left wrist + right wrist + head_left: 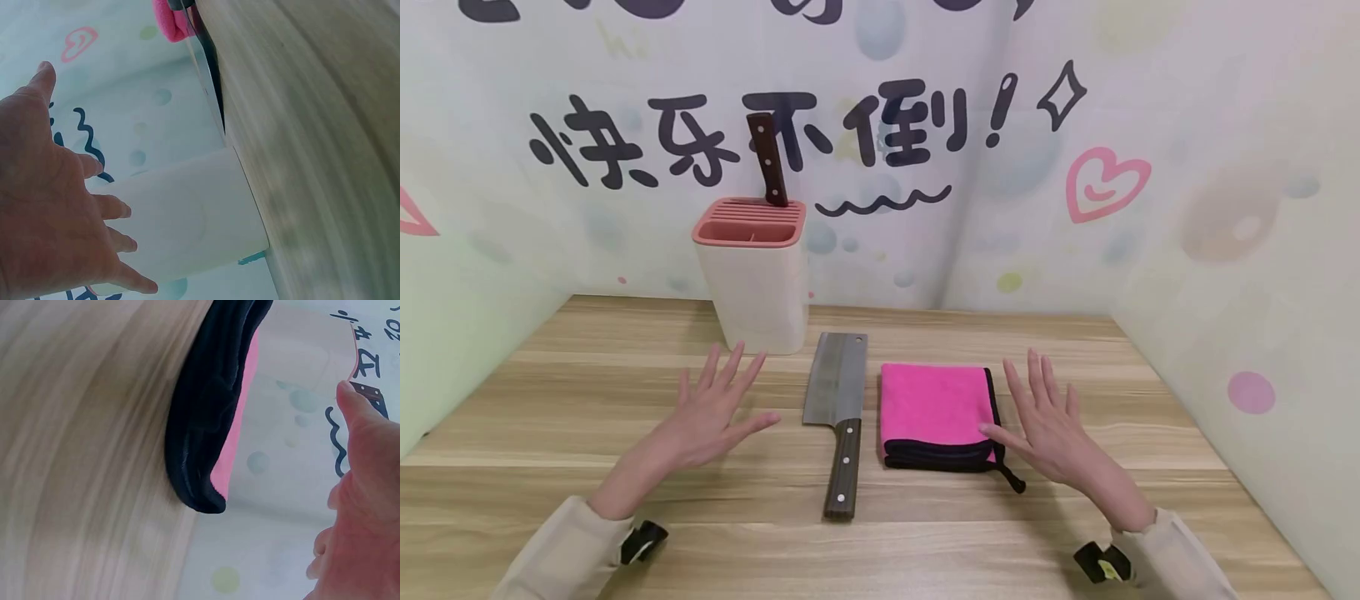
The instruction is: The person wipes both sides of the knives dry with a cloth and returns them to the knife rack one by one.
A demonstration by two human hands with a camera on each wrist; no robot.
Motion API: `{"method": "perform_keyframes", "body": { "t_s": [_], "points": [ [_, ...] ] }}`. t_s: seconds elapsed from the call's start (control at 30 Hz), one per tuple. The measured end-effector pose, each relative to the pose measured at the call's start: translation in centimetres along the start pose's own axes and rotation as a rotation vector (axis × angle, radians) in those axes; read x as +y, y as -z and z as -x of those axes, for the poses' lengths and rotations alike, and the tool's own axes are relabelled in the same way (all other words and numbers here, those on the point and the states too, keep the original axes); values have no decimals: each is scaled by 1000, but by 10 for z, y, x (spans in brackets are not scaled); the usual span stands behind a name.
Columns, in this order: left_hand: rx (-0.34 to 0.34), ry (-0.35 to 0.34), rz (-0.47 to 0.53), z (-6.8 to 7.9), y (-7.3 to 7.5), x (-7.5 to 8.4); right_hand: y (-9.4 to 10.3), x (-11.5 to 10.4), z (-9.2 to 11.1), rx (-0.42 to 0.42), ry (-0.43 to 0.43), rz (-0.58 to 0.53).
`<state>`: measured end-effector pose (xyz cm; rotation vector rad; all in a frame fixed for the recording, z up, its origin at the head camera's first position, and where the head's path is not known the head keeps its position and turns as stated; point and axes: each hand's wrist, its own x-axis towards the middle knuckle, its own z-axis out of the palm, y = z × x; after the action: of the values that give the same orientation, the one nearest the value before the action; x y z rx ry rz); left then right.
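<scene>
A cleaver with a dark wooden handle lies flat on the table, blade pointing away. To its right sits a folded pink cloth with black edging and a small loop. My left hand is held with fingers spread, left of the cleaver and in front of the white knife block; it holds nothing. On the other side, my right hand also has its fingers spread, its thumb over the cloth's right edge in the head view. In the right wrist view the cloth appears apart from that hand.
Another knife stands in the slotted pink top of the block, its brown handle up. Behind the wooden table hangs a printed white backdrop. Black bands are on both wrists.
</scene>
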<state>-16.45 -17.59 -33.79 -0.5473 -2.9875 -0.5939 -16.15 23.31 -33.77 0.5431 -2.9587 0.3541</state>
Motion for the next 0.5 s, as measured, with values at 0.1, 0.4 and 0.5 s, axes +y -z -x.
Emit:
{"method": "perform_keyframes", "body": {
  "t_s": [0.1,0.4,0.5],
  "points": [
    [19,-18,-3,-2,3,3,2,-4,-3,6,11,3],
    [108,-89,30,-12,7,18,7,-25,-15,36,76,-21],
    [150,-112,48,-15,4,23,6,-33,-19,46,106,-26]
  ]
}}
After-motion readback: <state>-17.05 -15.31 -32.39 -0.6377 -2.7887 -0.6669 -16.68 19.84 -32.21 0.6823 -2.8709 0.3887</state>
